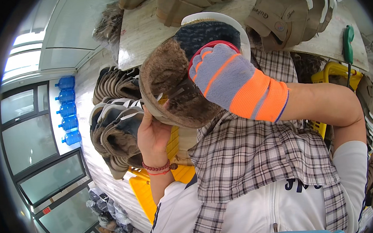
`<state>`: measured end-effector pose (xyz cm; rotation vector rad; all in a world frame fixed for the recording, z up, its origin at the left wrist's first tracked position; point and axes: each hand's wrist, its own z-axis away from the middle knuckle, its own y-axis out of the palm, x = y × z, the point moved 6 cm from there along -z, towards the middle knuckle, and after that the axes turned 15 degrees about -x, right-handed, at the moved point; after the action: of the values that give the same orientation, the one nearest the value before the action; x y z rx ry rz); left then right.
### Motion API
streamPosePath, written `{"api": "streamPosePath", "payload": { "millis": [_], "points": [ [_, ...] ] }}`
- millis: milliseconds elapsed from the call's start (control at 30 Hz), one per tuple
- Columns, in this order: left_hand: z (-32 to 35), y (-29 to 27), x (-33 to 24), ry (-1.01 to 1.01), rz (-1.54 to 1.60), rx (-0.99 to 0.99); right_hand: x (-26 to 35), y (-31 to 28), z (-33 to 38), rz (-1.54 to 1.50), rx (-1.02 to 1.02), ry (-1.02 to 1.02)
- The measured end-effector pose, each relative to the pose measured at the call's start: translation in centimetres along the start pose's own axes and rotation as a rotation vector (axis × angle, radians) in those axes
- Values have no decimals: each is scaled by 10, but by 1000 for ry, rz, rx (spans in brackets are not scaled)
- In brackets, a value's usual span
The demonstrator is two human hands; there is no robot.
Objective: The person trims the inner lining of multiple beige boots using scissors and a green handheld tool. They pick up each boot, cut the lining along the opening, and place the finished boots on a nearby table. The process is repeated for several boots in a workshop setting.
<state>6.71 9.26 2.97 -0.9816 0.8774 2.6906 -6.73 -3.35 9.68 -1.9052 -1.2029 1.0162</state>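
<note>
A brown fur-lined shoe (159,62) is held up before me, its opening showing brown plush and a dark blue fleece patch beside a white rim. My left hand (152,133), bare with a red bead bracelet, grips its lower left edge; some fingers are hidden behind it. My right hand (228,73), in a grey and orange knit glove, is closed in a fist over the opening. It grips a round-edged red thing (220,43), mostly covered by the glove, so its kind cannot be made out. The red edge lies against the dark fleece.
A pale worktable (141,38) carries more brown shoes (282,14) along its far side. A green-handled tool (348,44) stands at its right. Stacked fur-lined shoes (119,135) sit left, near a yellow crate (142,194). Another yellow crate (333,71) is right. Blue water jugs (68,111) line the wall.
</note>
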Motion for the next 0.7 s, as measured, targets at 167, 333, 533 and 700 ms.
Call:
{"api": "streamPosePath", "payload": {
  "millis": [167,333,533,700],
  "points": [
    [-3,0,1,-18,-7,15,6,4,9,-22,-193,-51],
    [-5,-12,0,-13,6,-11,-8,-6,2,19,124,-50],
    [-11,-22,-2,-12,36,23,-47,-13,15,-178,20,241],
    [-3,-24,-19,134,94,122,-65,-11,44,-1044,-36,894]
  ]
}}
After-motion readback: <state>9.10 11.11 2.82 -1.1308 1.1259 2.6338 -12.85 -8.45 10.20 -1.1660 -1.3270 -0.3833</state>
